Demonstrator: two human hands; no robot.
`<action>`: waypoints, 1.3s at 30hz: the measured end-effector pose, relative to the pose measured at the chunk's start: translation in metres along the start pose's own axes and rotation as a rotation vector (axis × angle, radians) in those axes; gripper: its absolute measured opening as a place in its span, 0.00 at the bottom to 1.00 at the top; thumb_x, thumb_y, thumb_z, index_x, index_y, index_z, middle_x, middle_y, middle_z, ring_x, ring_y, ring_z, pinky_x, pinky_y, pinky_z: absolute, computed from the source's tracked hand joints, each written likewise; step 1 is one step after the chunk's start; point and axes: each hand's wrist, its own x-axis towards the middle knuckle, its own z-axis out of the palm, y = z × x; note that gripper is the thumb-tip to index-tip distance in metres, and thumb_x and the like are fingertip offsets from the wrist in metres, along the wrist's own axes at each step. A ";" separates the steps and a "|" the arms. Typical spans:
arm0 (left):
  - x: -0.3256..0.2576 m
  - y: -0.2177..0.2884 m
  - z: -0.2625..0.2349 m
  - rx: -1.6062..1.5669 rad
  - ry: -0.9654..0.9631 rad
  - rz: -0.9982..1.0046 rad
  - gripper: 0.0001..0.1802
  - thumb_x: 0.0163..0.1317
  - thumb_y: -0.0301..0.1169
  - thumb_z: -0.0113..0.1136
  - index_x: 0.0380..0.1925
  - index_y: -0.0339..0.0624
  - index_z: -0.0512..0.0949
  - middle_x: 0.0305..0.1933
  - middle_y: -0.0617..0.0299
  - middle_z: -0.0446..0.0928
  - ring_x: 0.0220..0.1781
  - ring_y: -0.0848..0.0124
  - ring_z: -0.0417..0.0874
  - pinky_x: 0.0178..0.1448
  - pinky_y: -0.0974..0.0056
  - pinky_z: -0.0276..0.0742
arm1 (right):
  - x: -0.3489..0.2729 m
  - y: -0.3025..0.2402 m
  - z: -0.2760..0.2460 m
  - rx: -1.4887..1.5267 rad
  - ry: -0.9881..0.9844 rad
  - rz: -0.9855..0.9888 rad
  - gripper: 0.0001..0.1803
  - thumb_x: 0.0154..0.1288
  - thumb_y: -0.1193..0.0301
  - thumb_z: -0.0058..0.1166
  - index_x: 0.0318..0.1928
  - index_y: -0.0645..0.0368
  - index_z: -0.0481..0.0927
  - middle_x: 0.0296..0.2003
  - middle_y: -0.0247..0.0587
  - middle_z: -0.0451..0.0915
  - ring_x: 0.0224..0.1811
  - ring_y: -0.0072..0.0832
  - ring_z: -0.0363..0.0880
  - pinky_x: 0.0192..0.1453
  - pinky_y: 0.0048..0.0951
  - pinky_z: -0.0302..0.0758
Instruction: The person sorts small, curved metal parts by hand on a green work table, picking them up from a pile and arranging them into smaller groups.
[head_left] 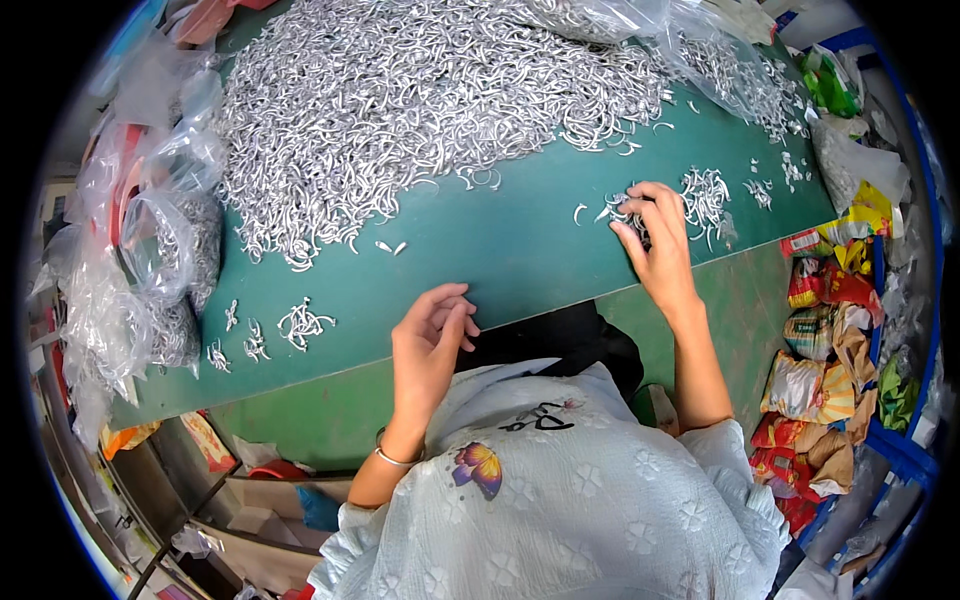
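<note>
Lower left, four silver-piece clusters (302,325); upper centre, one heap (400,110); centre, two loose pieces (399,248), one left hand (428,340), half-curled, contents hidden; right of centre, one right hand (658,240), fingers parted around metal bits (638,224), whether gripping I cannot tell; beyond, one pile (706,200)

Bright, fairly even light covers the counter (545,255), leaving a soft sheen between the left fingers (440,294) and the right fingers (657,192). Beyond both, the metal pieces (400,120) glint with tiny highlights; well left of the fingers, clear bags (160,240) show whitish glare. Dark shade sits beneath the right fingers. Detail near the fingers is crisp; far to their right, the blue rack (900,448) bends toward a black rim.
</note>
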 end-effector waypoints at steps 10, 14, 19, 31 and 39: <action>0.004 0.003 0.005 0.039 -0.047 0.026 0.12 0.69 0.20 0.52 0.51 0.29 0.75 0.41 0.56 0.79 0.36 0.76 0.79 0.35 0.73 0.76 | 0.001 -0.042 0.027 -0.110 -0.093 0.015 0.24 0.60 0.64 0.63 0.54 0.62 0.74 0.60 0.52 0.68 0.68 0.52 0.62 0.73 0.53 0.56; 0.003 0.002 0.003 0.033 -0.052 0.027 0.12 0.70 0.21 0.52 0.51 0.29 0.75 0.42 0.56 0.80 0.36 0.76 0.78 0.35 0.73 0.76 | 0.002 -0.040 0.027 0.066 -0.004 0.023 0.19 0.61 0.69 0.61 0.51 0.63 0.77 0.57 0.52 0.69 0.64 0.52 0.66 0.70 0.50 0.62; 0.009 0.000 0.010 0.123 -0.066 0.108 0.13 0.68 0.19 0.54 0.51 0.32 0.76 0.43 0.57 0.79 0.39 0.75 0.80 0.39 0.72 0.77 | -0.001 -0.009 -0.004 0.035 0.218 0.232 0.17 0.60 0.78 0.58 0.51 0.64 0.77 0.51 0.50 0.74 0.55 0.46 0.72 0.59 0.39 0.69; 0.095 0.014 0.115 0.663 -0.271 0.689 0.23 0.59 0.13 0.52 0.56 0.35 0.73 0.57 0.47 0.71 0.58 0.49 0.71 0.65 0.56 0.67 | -0.001 0.021 -0.035 -0.010 0.364 0.332 0.04 0.63 0.80 0.55 0.38 0.65 0.79 0.33 0.48 0.79 0.35 0.42 0.78 0.41 0.36 0.75; 0.103 0.025 0.137 0.931 -0.304 0.876 0.22 0.59 0.12 0.50 0.54 0.32 0.73 0.60 0.47 0.70 0.63 0.50 0.70 0.63 0.54 0.69 | -0.017 0.092 -0.087 -0.207 0.452 0.488 0.06 0.65 0.78 0.57 0.41 0.64 0.83 0.34 0.41 0.82 0.32 0.26 0.78 0.38 0.27 0.74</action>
